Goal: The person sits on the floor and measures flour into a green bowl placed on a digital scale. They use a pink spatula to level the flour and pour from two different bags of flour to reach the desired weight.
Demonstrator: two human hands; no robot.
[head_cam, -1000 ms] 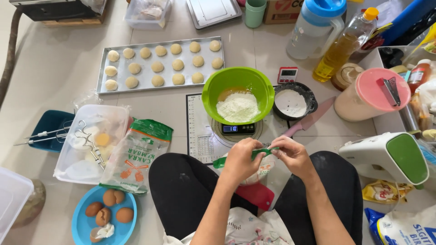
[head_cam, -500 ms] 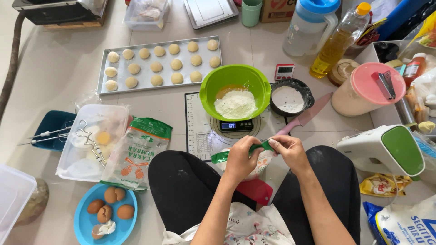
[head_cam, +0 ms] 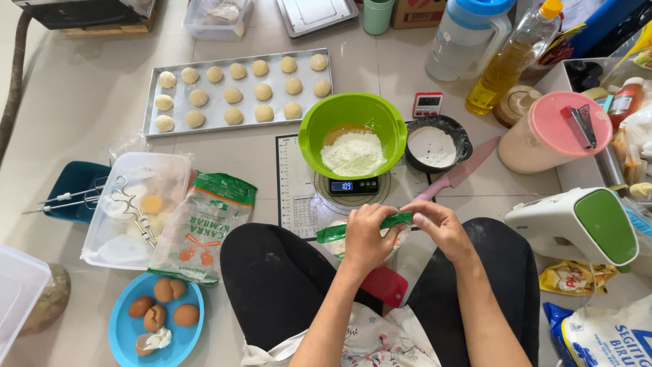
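I sit on the floor with my legs apart. Both hands hold a small green sachet (head_cam: 353,227) between my knees. My left hand (head_cam: 367,238) pinches its middle, and my right hand (head_cam: 440,225) grips its right end. Just beyond them a green bowl (head_cam: 319,122) with white flour stands on a digital scale (head_cam: 353,186). Under the hands something pale shows, mostly hidden. A red scraper (head_cam: 386,285) lies by my left thigh.
A baking tray (head_cam: 153,122) of round dough pieces lies at the back left. A black bowl (head_cam: 462,136) of white powder, a pink knife (head_cam: 462,171), a pink-lidded tub (head_cam: 536,146), a hand mixer (head_cam: 577,224), a flour bag (head_cam: 204,224) and a blue plate (head_cam: 122,326) of eggshells surround me.
My hands have stayed on the green sachet and shifted only slightly. The view has tilted a little; nothing else moved.
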